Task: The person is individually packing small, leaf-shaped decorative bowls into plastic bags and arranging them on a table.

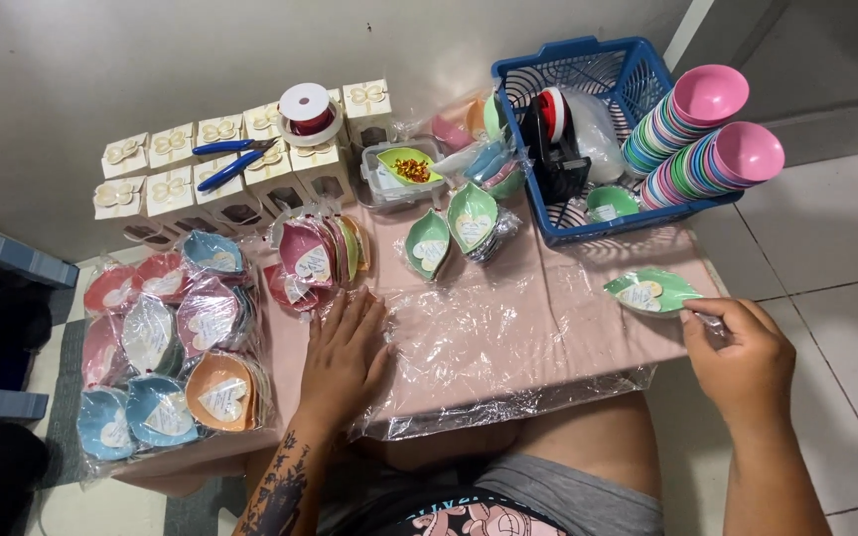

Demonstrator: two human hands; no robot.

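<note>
My left hand (342, 359) lies flat, fingers spread, on a clear cellophane sheet (479, 342) spread over the pink tabletop (568, 328). At the table's right edge my right hand (742, 359) pinches the wrapping of a green leaf-shaped dish (647, 291) that carries a white heart tag. Two more green leaf dishes (451, 230) with tags stand just beyond the sheet.
Wrapped leaf dishes (166, 342) in several colours pile up at the left. Small white gift boxes (230, 169) with blue pliers and a ribbon spool line the back. A blue basket (598, 109) holds a tape dispenser; stacked bowls (697, 134) lean on it.
</note>
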